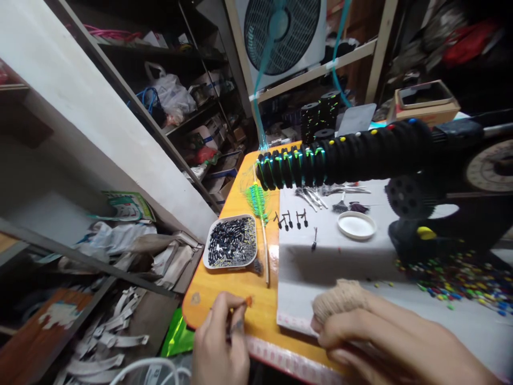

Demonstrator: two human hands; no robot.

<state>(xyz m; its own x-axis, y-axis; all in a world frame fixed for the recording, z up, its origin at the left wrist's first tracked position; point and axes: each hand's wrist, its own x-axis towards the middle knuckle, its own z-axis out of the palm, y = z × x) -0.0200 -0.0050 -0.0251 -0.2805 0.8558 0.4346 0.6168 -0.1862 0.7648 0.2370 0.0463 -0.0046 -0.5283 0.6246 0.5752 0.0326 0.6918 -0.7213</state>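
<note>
Orange-tipped pin (246,302) is pinched between the fingers of your left hand (220,347), over the near edge of the orange surface (240,283). It looks light, thin and easily bent, so hold it low on its shaft. Your right hand (360,337) lies curled on the grey mat (320,267); whether it holds anything, I cannot tell.

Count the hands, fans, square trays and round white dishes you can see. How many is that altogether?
Hands: 2, the left hand, pinching a thin stick, and the right hand
Fan: 1
Square tray: 1
Round white dish: 1
Total: 5
</note>
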